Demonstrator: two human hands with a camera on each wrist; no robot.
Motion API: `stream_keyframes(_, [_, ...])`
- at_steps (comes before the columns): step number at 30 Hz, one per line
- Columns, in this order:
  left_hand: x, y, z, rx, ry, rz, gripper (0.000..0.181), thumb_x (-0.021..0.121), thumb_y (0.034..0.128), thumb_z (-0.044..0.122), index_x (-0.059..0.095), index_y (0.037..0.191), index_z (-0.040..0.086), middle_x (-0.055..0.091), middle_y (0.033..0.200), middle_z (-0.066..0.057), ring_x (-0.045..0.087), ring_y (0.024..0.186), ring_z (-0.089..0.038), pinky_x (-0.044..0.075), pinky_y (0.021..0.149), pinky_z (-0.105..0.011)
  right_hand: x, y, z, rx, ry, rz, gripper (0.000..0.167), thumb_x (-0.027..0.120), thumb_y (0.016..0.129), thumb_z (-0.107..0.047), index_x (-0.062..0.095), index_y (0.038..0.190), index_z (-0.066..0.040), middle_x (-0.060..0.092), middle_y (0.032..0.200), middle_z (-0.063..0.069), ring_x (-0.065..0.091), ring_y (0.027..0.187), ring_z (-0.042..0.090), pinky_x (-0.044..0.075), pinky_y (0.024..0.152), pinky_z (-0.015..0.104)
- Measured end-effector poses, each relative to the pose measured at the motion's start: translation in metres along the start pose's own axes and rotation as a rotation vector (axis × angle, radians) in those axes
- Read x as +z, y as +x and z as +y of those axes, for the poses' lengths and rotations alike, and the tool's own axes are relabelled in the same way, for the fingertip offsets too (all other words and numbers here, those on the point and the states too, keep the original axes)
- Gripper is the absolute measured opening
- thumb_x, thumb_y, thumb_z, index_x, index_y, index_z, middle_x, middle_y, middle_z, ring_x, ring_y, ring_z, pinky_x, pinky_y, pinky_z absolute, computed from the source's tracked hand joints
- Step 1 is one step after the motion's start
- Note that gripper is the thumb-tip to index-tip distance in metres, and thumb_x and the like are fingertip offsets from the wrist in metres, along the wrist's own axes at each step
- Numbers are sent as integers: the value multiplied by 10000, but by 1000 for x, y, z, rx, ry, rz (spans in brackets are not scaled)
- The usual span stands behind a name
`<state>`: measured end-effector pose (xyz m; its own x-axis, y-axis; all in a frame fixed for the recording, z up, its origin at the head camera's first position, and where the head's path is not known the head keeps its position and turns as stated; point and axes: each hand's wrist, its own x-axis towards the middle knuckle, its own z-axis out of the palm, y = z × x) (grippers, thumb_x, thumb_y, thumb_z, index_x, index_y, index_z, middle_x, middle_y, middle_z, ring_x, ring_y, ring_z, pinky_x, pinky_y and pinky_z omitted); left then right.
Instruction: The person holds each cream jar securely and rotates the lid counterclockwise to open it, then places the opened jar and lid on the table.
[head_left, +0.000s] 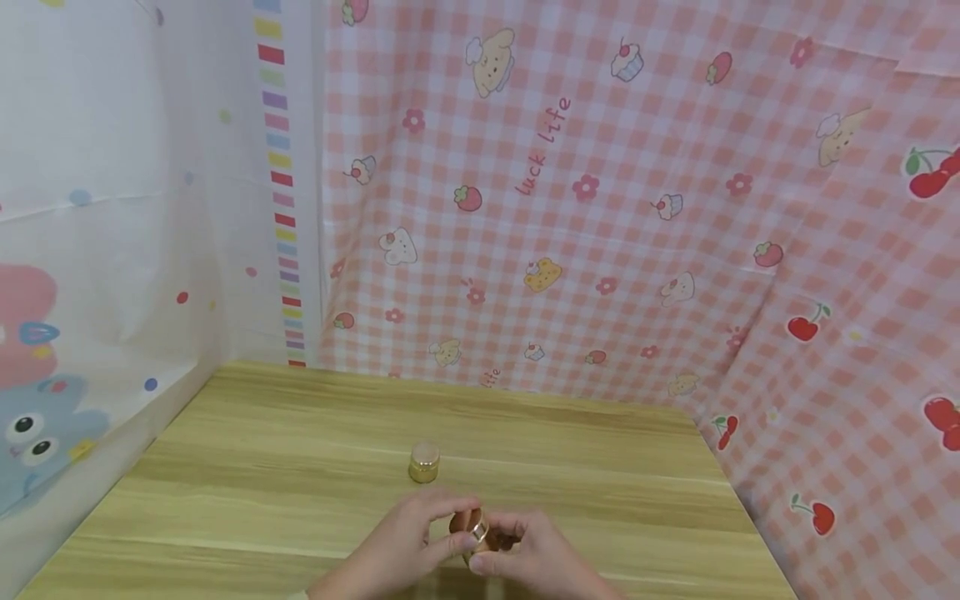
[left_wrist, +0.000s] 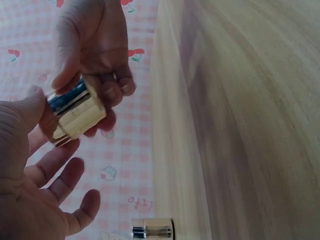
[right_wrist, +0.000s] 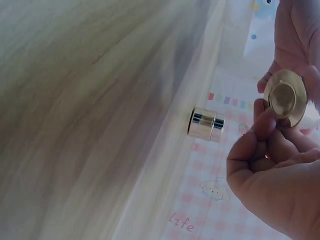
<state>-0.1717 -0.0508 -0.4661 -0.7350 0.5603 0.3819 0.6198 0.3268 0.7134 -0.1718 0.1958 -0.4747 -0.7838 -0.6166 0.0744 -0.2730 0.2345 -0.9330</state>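
Both hands hold one shiny gold cylindrical container [head_left: 480, 525] low over the front of the table. My left hand [head_left: 401, 533] pinches its left end between thumb and index finger; the other left fingers are spread away from it in the left wrist view. Gripping the opposite end is my right hand [head_left: 542, 554], thumb below and fingers curled. In the left wrist view the container [left_wrist: 80, 114] is tilted, its side reflective. The right wrist view shows its round, recessed end [right_wrist: 284, 100]. Beyond the hands, a smaller gold cylinder [head_left: 424, 463] stands upright on the table.
The wood-grain table [head_left: 300, 467] reaches back to a pink checked cloth [head_left: 525, 250] hung behind it. A white printed cloth [head_left: 112, 208] hangs on the left, and another checked cloth with cherries [head_left: 862, 375] on the right.
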Motion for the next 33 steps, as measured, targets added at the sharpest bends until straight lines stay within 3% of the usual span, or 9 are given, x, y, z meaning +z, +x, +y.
stream_keyframes(5, [6,-2,-1,63,130,58,428,616,1078,365,666,1393,79,698,1182,66,561,1080,-91,523,863,-256,5,1,1,-44,-101,49,92,747,1021,-240,769,1099,-197,681,851,46,585,818,-35,512,725,188])
stream_keyframes(9, [11,-3,-1,63,140,58,440,592,1084,337,624,1414,47,634,1160,64,464,1073,-69,493,856,-236,8,0,0,-45,-172,86,168,759,1007,-293,781,1142,-195,728,851,44,608,822,-41,530,759,213])
stream_keyframes(12, [14,-4,-3,103,170,65,428,582,1085,300,601,1421,35,581,1128,48,409,1054,-53,472,838,-221,9,-1,0,-77,-208,105,283,761,1007,-288,772,1256,-153,751,845,52,618,815,-49,541,762,212])
stream_keyframes(14, [15,-4,-4,160,243,68,409,567,1092,280,592,1417,33,544,1103,45,394,1038,-56,457,830,-214,10,-1,0,-97,-225,112,361,762,1007,-276,745,1330,-115,765,851,52,620,811,-60,550,756,206])
stream_keyframes(18, [16,-4,-9,289,472,96,338,532,1111,281,597,1369,73,538,1070,54,400,981,-69,414,815,-216,12,-2,0,-99,-197,92,461,759,1011,-264,687,1406,-38,796,932,73,625,816,-66,583,739,197])
stream_keyframes(22, [20,-5,-13,339,618,131,336,504,1124,301,591,1354,72,594,1111,41,427,981,-81,424,844,-251,13,-2,-1,-71,-171,81,517,762,1010,-286,653,1438,-20,805,1004,77,634,839,-61,591,755,188])
stream_keyframes(28, [26,-6,-19,379,688,193,381,452,1138,338,600,1318,38,650,1161,19,456,1012,-99,429,896,-265,16,-2,-1,-70,-205,101,479,770,1002,-307,693,1407,-62,781,951,7,607,826,-62,575,769,193])
stream_keyframes(33, [30,-6,-24,403,685,239,373,417,1144,352,598,1261,48,643,1117,35,444,975,-85,394,865,-224,22,0,2,-127,-279,150,298,775,1003,-309,777,1257,-155,747,882,-58,604,817,-70,599,747,241])
